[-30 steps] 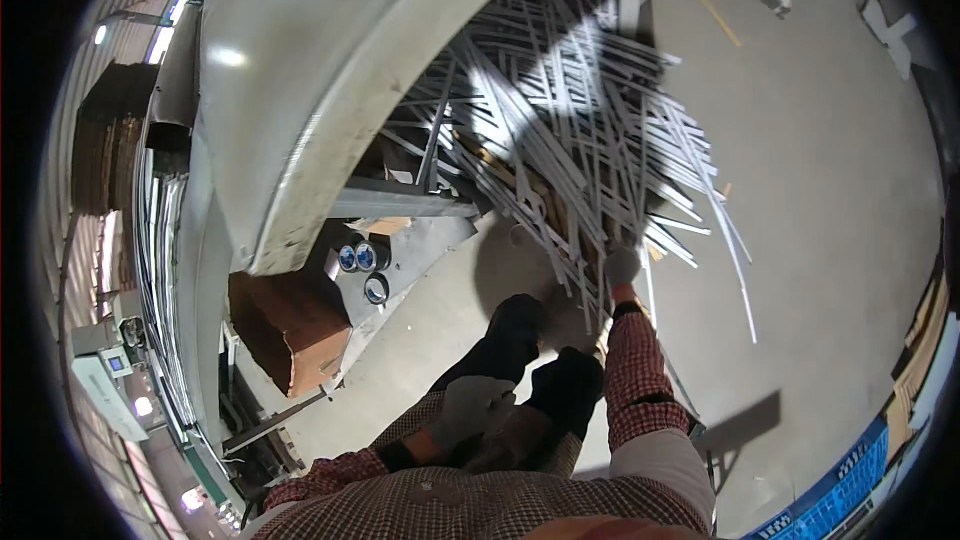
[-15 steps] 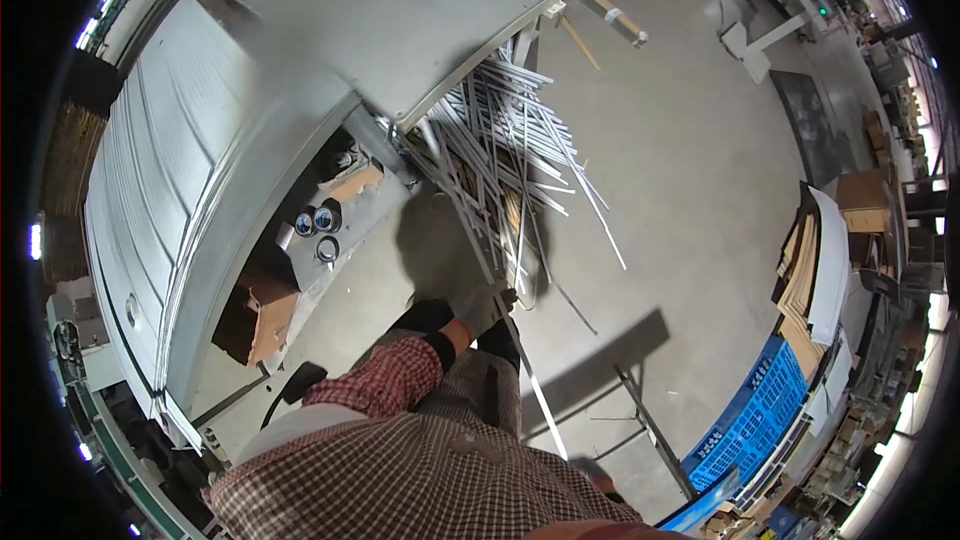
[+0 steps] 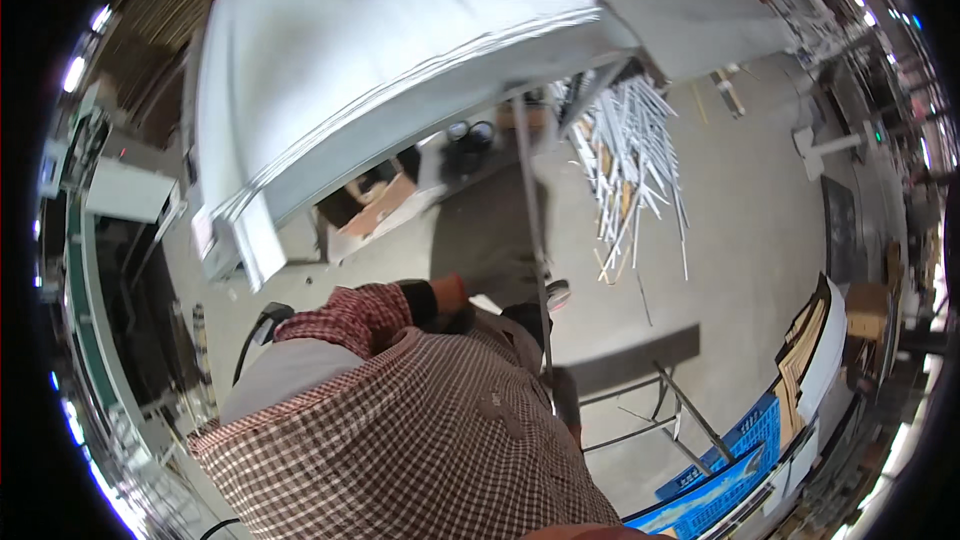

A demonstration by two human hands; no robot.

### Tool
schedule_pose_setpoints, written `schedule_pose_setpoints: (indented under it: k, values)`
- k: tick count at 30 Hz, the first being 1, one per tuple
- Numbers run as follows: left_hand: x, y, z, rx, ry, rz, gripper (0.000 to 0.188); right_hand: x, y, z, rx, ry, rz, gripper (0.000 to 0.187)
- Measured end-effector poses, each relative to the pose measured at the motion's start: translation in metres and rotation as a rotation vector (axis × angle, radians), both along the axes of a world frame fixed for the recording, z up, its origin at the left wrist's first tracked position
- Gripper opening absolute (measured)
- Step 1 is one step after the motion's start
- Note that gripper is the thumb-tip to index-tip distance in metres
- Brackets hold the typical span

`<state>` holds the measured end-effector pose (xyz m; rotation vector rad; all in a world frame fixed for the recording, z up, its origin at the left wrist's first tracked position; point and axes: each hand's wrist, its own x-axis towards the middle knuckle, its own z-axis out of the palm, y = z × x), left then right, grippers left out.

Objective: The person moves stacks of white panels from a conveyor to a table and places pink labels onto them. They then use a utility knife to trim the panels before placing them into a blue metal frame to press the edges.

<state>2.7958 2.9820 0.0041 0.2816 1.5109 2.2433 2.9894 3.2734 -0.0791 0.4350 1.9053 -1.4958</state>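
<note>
Reaching in front of the apron point(image 3: 420, 420), left hand point(image 3: 453, 292) shows little past the wrist; its fingers are lost in blur and shadow, can't tell if spread or pinching. Right hand point(image 3: 564, 398) is mostly behind the apron's edge, beside the strip's lower visible part; can't tell its fingers either.

Strip point(image 3: 531, 200) is long and thin, runs from the worktop point(image 3: 520, 65) edge down past the body's right side, lower end hidden. Main risk: the length. Any body turn could swing the far end into the worktop edge or the sheets point(image 3: 400, 10) on it, scratching or denting them. A loose or one-sided grip could let it pivot or slip; a thin strip could also bend.

Tape rolls point(image 3: 480, 133) and carton point(image 3: 380, 205) under the worktop look less exposed. Stand point(image 3: 692, 413) on the right could snag the hidden end. Pile point(image 3: 635, 155) on the floor: loose, crossed ends, could slide or trip a foot if stepped on.
</note>
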Motion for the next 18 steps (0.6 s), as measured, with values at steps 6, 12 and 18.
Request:
schedule_pose_setpoints:
  k: [6,12,18]
  values:
    - [0.111,-0.188,0.039,-0.037,-0.355,0.526,0.032,-0.002,-0.137,0.122,-0.234,-0.038,0.178,0.026]
    - [0.245,-0.246,0.026,0.009,-0.464,0.787,0.026,0.098,-0.204,0.121,-0.272,0.005,0.325,0.029]
    - [0.326,-0.309,0.002,-0.256,-0.529,1.202,0.018,0.185,-0.244,0.133,-0.183,-0.008,0.26,0.028]
